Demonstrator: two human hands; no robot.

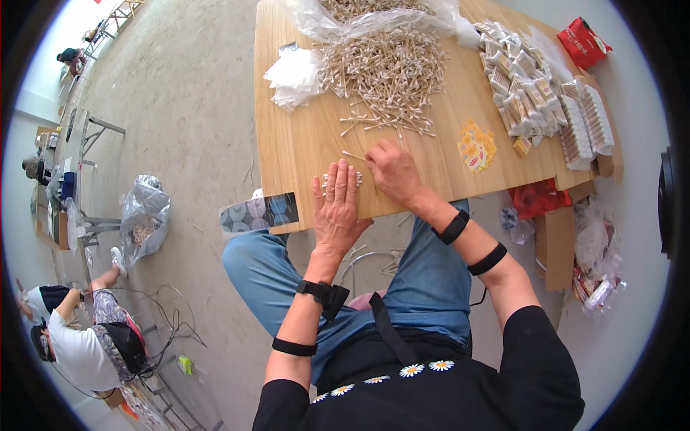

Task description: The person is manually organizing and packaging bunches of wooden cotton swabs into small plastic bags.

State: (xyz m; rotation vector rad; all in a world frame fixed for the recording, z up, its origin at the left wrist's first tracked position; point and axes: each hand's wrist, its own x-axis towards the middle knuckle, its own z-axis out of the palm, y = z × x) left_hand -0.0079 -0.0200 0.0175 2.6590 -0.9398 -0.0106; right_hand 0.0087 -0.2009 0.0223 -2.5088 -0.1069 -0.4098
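Observation:
My left hand lies flat near the table's front edge, fingers straight and close together. Under it is a small bunch of cotton swabs, whose white tips show on both sides of the fingers. Just to the right, my right hand is closed, its fingers curled down toward the tabletop. A single cotton swab sticks out leftward from its fingertips; the palm side is hidden. Beyond both hands spreads a large heap of loose cotton swabs with wooden sticks.
Clear plastic bags lie left of the heap on the wooden table. Yellow printed cards are right of my hands, near stacked swab packs. A red bag sits at the far right. Another person is at the left.

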